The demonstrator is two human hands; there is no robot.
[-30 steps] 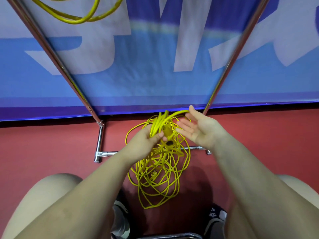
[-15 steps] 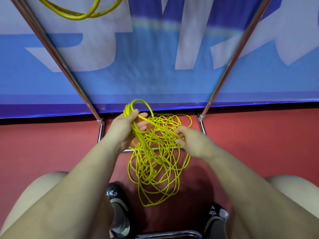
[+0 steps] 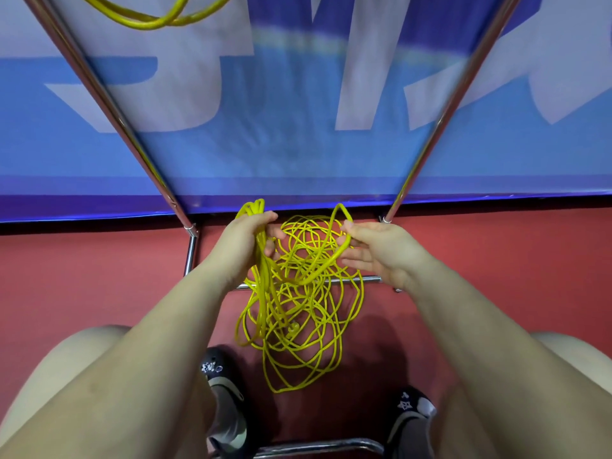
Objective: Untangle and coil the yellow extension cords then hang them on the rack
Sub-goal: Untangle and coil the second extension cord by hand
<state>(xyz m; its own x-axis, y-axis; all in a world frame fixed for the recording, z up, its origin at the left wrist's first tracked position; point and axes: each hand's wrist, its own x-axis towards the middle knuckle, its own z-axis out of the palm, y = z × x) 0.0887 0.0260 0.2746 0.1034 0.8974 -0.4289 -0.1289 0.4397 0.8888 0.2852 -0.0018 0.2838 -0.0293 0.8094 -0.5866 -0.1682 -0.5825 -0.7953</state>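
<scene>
A tangled yellow extension cord (image 3: 299, 326) lies in a loose heap on the red floor between my feet, over the rack's lower crossbar. My left hand (image 3: 243, 246) grips a bundle of gathered loops whose tops stick up above my fingers. My right hand (image 3: 377, 253) holds a single raised loop of the same cord between thumb and fingers, the other fingers spread. Another coiled yellow cord (image 3: 159, 18) hangs at the top left. The chrome rack (image 3: 109, 97) rises in two slanted poles on either side.
A blue banner with white lettering (image 3: 298, 111) stands behind the rack. My two dark shoes (image 3: 225, 402) flank the heap. A chrome bar (image 3: 318, 447) runs along the bottom edge. My knees frame both sides.
My right hand has lifted a single loop up and to the right, away from the bundle. My left hand kept its grip on the gathered loops and stayed near the left pole's foot.
</scene>
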